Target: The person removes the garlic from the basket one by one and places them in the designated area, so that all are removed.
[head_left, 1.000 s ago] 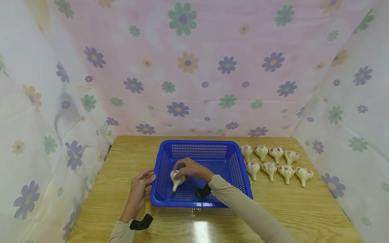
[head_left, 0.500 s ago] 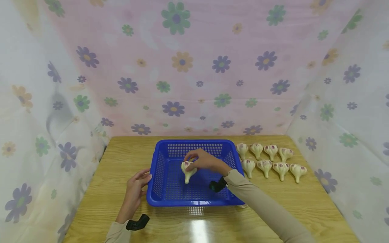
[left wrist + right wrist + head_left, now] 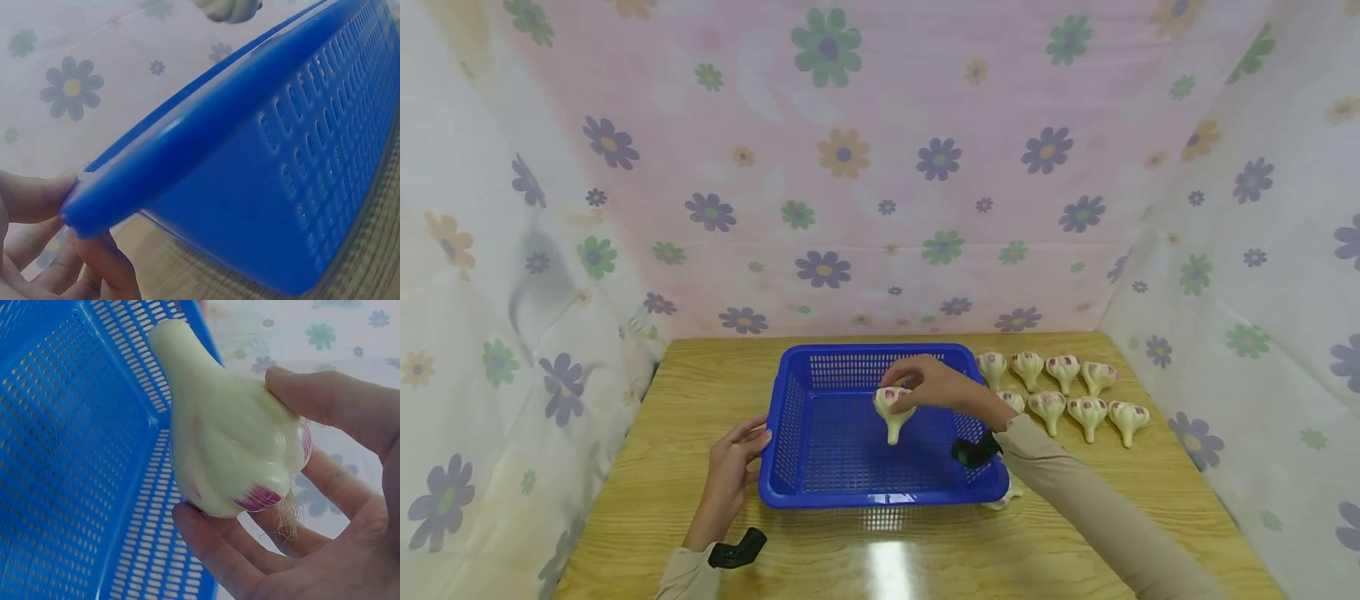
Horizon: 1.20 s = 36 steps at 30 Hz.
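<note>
My right hand (image 3: pixel 938 387) holds a garlic bulb (image 3: pixel 889 407) above the middle of the blue basket (image 3: pixel 880 500). Close up in the right wrist view, the thumb and fingers grip the pale garlic bulb (image 3: pixel 219 431), its stem pointing up and left and its purple-marked root end towards the palm. At the basket's left side, my left hand (image 3: pixel 730 467) pinches the rim. In the left wrist view its thumb lies on top of the rim (image 3: pixel 181 134) and its fingers curl underneath. Inside the basket, the visible floor holds no garlic.
To the right of the basket, several garlic bulbs (image 3: pixel 1087 414) lie in two rows on the wooden table (image 3: pixel 1075 517). Another garlic bulb (image 3: pixel 1006 497) shows partly past the basket's front right corner. Flowered cloth (image 3: pixel 880 208) hangs behind and at both sides.
My right hand has lifted the garlic bulb from the basket's left part and carried it right, towards the middle. My left hand stays at the rim. The head view has shifted slightly.
</note>
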### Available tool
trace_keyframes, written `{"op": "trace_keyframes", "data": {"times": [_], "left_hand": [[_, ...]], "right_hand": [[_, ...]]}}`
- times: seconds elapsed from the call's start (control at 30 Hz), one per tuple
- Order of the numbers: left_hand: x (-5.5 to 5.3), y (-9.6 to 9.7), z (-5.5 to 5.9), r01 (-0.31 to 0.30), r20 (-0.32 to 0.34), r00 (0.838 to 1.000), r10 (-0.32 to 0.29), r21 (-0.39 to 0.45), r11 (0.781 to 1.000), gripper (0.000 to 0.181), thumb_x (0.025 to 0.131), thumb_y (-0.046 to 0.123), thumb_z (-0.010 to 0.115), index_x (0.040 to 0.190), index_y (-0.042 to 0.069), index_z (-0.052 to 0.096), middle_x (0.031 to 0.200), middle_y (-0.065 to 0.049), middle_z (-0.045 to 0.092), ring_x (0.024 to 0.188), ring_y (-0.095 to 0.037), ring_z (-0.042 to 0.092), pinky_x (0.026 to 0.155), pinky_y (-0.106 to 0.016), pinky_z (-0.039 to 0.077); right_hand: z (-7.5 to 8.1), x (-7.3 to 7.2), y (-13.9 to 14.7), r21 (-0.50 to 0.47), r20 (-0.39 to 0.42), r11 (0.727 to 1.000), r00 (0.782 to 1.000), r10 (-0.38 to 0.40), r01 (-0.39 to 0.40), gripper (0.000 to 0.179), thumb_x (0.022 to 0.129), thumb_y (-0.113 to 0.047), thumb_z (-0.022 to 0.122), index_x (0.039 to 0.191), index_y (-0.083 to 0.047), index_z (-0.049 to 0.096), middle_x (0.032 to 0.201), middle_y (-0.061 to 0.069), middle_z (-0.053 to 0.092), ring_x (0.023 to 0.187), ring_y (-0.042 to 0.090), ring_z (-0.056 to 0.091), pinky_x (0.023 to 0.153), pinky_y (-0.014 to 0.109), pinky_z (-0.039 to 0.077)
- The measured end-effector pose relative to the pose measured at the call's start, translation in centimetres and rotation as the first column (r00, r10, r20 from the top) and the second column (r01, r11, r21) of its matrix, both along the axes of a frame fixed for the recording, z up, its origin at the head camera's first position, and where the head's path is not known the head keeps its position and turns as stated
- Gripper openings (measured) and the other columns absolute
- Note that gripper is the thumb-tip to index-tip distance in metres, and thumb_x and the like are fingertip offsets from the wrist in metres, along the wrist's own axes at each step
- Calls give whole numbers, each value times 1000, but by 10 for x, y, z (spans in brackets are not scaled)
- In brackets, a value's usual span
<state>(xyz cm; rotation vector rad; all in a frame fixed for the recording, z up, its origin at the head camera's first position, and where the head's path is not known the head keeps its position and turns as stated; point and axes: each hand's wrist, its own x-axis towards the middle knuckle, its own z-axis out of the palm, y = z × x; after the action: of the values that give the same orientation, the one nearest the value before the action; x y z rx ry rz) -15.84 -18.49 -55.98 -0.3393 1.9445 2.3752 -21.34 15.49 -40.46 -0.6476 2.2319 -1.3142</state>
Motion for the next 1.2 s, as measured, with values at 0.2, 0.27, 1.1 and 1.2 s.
{"op": "trace_keyframes", "data": {"times": [0.2,0.27,1.1,1.2], "left_hand": [[14,10,34,-7,1,1000,7,2,1000,49,80,23,74,123,7,60,103,-5,66,80,-17,65,62,-37,56],[15,12,40,-16,19,1000,16,-4,1000,47,79,21,74,121,7,60,101,-4,66,80,-17,65,62,-36,56],[9,5,20,2,-8,1000,-2,-14,1000,47,82,24,74,124,8,60,105,-7,64,81,-18,64,63,-36,56],[3,0,5,9,14,1000,-8,-30,1000,52,80,32,75,126,12,60,110,-6,64,84,-18,65,67,-37,56]], "right_hand": [[10,8,21,2,-30,1000,1000,2,-2,33,81,-15,75,112,-9,65,115,6,61,105,29,58,90,42,47],[11,9,29,16,-52,1000,999,4,-3,33,81,-17,75,112,-10,65,115,5,61,106,28,57,90,42,47],[18,35,109,89,-95,996,995,-22,31,32,86,-23,70,116,-13,64,120,8,59,115,33,52,94,48,43],[17,37,118,102,-90,994,995,-32,41,33,85,-23,71,116,-12,64,121,10,59,115,34,51,94,50,43]]}}
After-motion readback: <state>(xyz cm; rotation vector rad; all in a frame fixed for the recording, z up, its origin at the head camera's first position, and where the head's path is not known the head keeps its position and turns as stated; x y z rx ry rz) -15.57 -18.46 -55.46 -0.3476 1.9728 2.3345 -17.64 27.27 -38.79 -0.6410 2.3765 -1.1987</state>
